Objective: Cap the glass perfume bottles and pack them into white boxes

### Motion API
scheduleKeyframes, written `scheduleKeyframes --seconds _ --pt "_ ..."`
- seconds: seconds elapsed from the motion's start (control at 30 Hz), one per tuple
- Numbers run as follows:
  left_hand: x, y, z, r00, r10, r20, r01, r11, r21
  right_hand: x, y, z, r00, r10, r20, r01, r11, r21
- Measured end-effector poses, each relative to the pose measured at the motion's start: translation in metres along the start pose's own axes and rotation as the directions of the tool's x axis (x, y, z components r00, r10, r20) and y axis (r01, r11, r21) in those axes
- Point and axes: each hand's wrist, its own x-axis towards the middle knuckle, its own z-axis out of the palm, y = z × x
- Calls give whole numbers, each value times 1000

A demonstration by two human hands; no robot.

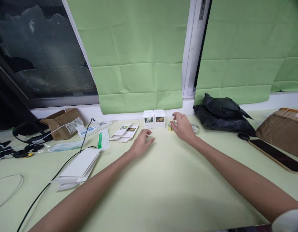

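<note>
My right hand (pixel 182 126) reaches far across the pale green table (pixel 163 180) and closes its fingers over a small glass bottle with a gold part (pixel 171 126). A second clear glass piece (pixel 195 128) lies just right of that hand. My left hand (pixel 141 142) hovers over the table with fingers loosely spread, holding nothing. Two small white boxes (pixel 154 118) with flower pictures stand side by side against the wall, just left of the right hand. Flat printed cards (pixel 124 132) lie to the left of the left hand.
A black plastic bag (pixel 221 114) sits at the back right, with a phone (pixel 277 155) and brown parcel (pixel 282 129) further right. At left are a stack of white envelopes (pixel 78 166), a black cable (pixel 66 162), a cardboard box (pixel 63 122) and headphones (pixel 25 130).
</note>
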Motion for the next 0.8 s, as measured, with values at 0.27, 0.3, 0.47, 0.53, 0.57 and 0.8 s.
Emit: scheduleKeyframes --seconds 0.27,0.3,0.47,0.53,0.57,0.8 --pt "-54 19 -20 952 222 210 -259 951 170 -76 -13 -4 955 36 293 -91 980 175" --pt "-54 18 -21 951 226 211 -265 948 180 -80 -13 -3 949 26 313 -89 978 187" --pt "-50 5 -24 950 235 206 -275 941 199 -85 -8 -1 914 -52 403 -60 963 262" --pt "-49 1 -25 948 242 208 -282 939 195 -86 -6 -1 908 -61 414 -63 958 280" --pt "-49 0 -25 948 240 209 -281 940 193 -86 -5 0 908 -64 414 -63 956 286" --pt "-48 -5 -24 960 180 214 -219 960 175 -87 -3 4 910 -50 413 -80 953 292"
